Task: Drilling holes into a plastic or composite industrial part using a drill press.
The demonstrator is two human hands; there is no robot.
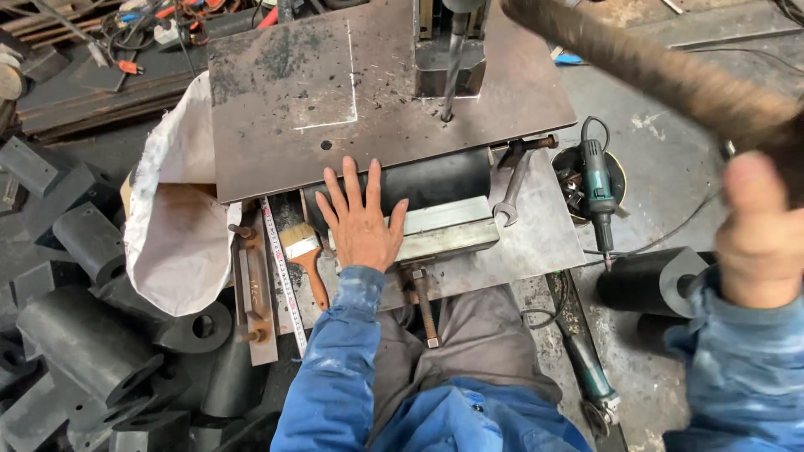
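The left hand [362, 222] lies flat, palm down, fingers spread apart and pointing away from the body, pressing on the black cylinder [427, 180] and the metal clamp bar [444, 230] just beside its thumb. The cylinder's long axis runs sideways, across the fingers. The right hand [758, 238] is raised close to the camera, blurred, closed around a long lever handle [645, 63] slanting up-left.

One package only: a large white woven sack [180, 218], open-mouthed and slumped, hanging off the left edge of the steel tabletop [536, 243] beside the rusty drilling plate [276, 125]. Off-white cloth, grubby, creased; inner lining paler. Any printing on it is not readable. No labels, signs or screens to be seen elsewhere.
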